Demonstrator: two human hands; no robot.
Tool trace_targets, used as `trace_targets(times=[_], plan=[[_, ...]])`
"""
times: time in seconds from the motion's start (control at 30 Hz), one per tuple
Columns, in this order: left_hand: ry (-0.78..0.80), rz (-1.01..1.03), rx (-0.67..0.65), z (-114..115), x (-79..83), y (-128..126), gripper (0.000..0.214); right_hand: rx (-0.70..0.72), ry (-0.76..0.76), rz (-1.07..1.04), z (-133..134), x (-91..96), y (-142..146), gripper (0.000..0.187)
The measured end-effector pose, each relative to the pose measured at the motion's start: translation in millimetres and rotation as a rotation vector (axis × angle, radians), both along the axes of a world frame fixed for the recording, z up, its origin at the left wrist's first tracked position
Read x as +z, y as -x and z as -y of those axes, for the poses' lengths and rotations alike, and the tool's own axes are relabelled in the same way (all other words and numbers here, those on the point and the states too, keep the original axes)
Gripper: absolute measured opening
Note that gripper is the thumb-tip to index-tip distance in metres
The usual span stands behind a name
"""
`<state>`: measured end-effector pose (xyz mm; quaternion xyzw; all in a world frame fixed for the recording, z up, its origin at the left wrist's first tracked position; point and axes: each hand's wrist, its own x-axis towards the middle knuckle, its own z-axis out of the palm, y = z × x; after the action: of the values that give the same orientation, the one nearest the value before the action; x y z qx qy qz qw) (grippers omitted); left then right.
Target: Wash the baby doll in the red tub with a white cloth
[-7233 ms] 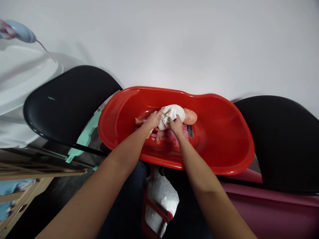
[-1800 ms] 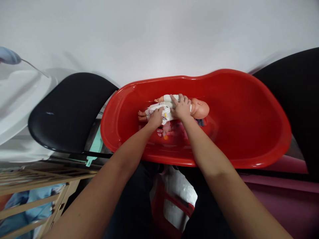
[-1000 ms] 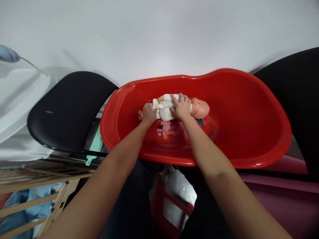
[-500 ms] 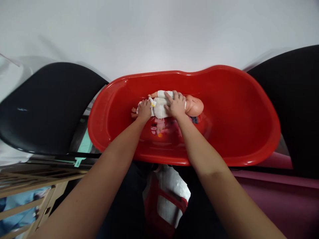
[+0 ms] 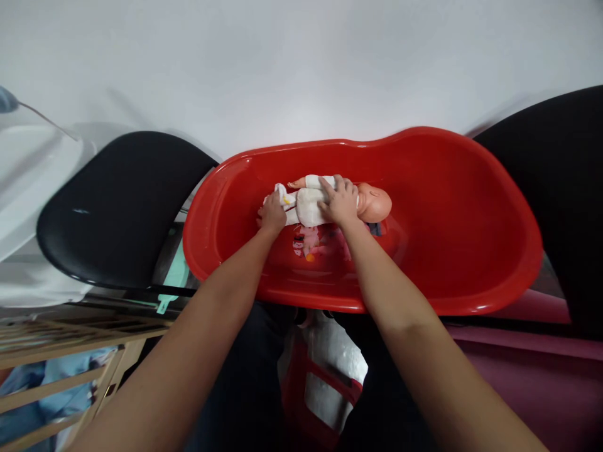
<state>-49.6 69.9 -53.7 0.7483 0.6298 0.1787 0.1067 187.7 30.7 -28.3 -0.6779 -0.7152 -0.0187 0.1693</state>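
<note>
A glossy, smooth red plastic baby bathtub (image 5: pixel 452 276) catches the light; inside it, a doll's head (image 5: pixel 374 204) shows smooth, faintly shiny plastic; a soft matt white cloth (image 5: pixel 308 207) wraps the doll's body; left of the tub, a black chair seat (image 5: pixel 117 207) shines smooth; further left, a cot rail (image 5: pixel 51 382) is pale bare wood.

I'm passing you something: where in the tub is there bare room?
The wide end of the red tub, past the doll's head, is bare. It's crowded around the doll's body, between your left hand and right hand.
</note>
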Motion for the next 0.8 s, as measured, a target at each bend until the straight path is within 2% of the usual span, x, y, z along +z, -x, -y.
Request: trace_targets(times=[0.1, 0.17, 0.27, 0.4, 0.53, 0.7, 0.8], plan=[[-0.037, 0.051, -0.166, -1, -1.0, -25, 0.056, 0.002, -0.031, -0.016, -1, -2.0, 0, 0.076], [-0.012, 0.052, -0.208, -1, -4.2, -35, 0.061, 0.008, -0.037, -0.019, -1, -3.3, 0, 0.076], [0.022, 0.003, -0.193, 0, -9.7, -32, 0.063, 0.013, -0.024, -0.015, -1, -3.8, -1, 0.076], [0.072, -0.191, -0.206, 6, -12.6, -3, 0.06, 0.009, -0.028, -0.029, 0, -2.1, 0, 0.074], [0.1, -0.312, -0.098, 14, -9.3, 18, 0.059, 0.012, -0.033, -0.039, 0, 0.0, 1, 0.074], [0.062, -0.317, 0.024, 13, 4.7, 13, 0.057, 0.007, -0.037, -0.055, 1, 2.6, 1, 0.073], [-0.017, -0.298, -0.058, 12, 14.1, 1, 0.053, 0.001, -0.035, -0.061, 2, 3.5, 1, 0.073]])
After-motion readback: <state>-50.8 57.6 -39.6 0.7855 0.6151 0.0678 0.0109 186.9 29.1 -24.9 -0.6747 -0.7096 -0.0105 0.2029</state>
